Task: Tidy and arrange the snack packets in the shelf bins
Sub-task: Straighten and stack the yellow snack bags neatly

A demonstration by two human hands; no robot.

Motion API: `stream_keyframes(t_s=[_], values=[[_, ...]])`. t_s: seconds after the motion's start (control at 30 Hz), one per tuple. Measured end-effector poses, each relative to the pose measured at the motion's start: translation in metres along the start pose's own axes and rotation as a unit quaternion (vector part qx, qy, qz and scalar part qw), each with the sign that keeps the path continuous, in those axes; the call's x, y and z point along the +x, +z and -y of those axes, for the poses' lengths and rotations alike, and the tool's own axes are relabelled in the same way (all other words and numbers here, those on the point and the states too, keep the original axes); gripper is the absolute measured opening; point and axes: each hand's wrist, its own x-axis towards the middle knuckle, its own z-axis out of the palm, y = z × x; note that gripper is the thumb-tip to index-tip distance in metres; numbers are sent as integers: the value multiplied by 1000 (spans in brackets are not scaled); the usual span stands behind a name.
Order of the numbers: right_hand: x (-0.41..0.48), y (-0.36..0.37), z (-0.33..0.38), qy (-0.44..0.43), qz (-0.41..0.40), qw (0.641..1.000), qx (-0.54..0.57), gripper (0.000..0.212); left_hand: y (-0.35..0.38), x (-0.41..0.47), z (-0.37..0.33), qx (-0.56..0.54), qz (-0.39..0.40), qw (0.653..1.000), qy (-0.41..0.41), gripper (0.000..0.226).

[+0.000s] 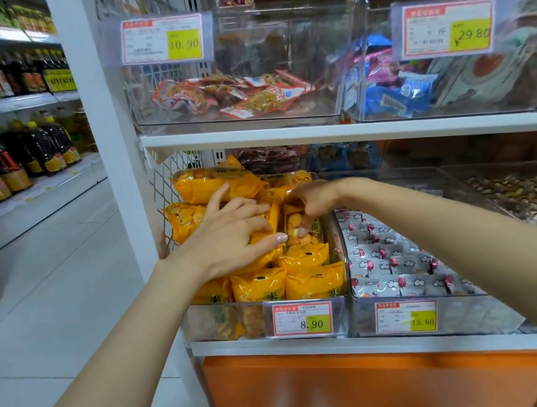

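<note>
yellow snack packets (259, 284): lower shelf, leftmost clear bin (220, 322), the one with the 8.90 price tag (303, 318) on its front. front rows stand fairly neat and upright. back rows are heaped loose against the wire mesh.

handling, judged: small sealed film pouches, light, puffed with air. glossy film, so likely slick under flat fingers. contents look like crisp puffed pieces, so squeezing the belly could crush them. best taken by the top seam or pinched at the side edges. the stack is soft and will slump if pushed from one side only.

windowed packet (295, 242): stands on end mid-bin, close to the right wall, clear panel facing up and out.

right hand (313, 201): wrist arched above the bin, forearm coming in from the right, fingers curled downward and pinching the windowed packet near its upper part.

left hand (234, 240): forearm reaches in from lower left, palm down. fingers spread and mostly straight, lying across the middle packets. thumb stretched out toward the windowed packet, its tip just beside it. reads as bracing the pile, not gripping.

silver packets (391, 266) in the neighbouring bin are untouched.
</note>
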Motion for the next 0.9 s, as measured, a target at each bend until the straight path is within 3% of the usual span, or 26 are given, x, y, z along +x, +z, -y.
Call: stream_keyframes(t_s=[0.4, 0.6, 0.73, 0.9], values=[[-15, -17, -5, 13, -31, 999, 35, 69, -3, 3, -5, -24, -22, 999, 10, 78], [-28, -1, -9, -26, -113, 990, 78, 69, -6, 6, -12, -43, -55, 998, 1, 35], [-45, -9, -12, -11, -265, 940, 214, 40, -5, 11, -15, -66, -90, 994, -1, 34], [-70, -4, -23, 40, -355, 853, 379, 40, -5, 17, -28, -127, -92, 986, -48, 58]])
